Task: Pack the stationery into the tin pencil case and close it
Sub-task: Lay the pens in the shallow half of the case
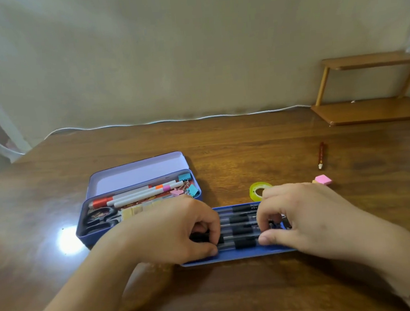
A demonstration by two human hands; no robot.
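On the blue tray (238, 255) beside the open tin (138, 199), both hands, left (175, 228) and right (302, 216), pinch pens (242, 236); one slip could roll them off the low edge.

Premises appear to be a home study corner: a brown wooden desk (222, 141) stands against a plain, scuffed cream wall (166, 48), with a small wooden shelf (372, 110) on it and a white cable (171, 120) along its back edge.
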